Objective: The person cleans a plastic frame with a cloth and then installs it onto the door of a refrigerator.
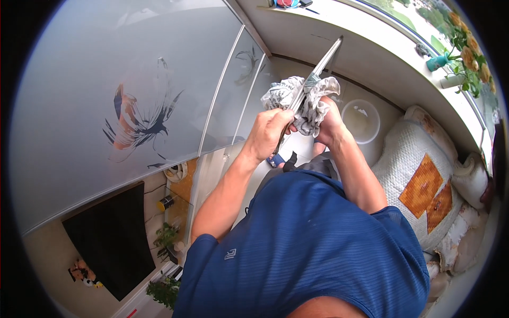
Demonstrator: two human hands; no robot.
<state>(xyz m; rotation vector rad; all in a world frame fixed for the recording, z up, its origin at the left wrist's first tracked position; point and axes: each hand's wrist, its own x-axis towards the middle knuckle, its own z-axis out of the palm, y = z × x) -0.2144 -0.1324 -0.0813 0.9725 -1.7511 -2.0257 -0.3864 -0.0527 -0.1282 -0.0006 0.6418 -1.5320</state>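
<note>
A long, slim, pale bar [327, 57] slants up and away from me, its far tip against the wall under the window sill. My left hand [269, 132] is closed around its lower part. Crumpled grey-white cloth [284, 93] with dark print bunches out on both sides of the bar. My right hand [331, 123] is closed on the right-hand bunch, its fingers partly hidden behind the folds. I cannot make out what kind of tool the bar belongs to.
A round whitish bucket [361, 122] with liquid stands on the floor to the right. Beyond it is a quilted seat [408, 175] with orange patches. Flowers [469, 55] line the sill. Grey sliding panels [132, 95] close off the left, with a dark screen [114, 241] below.
</note>
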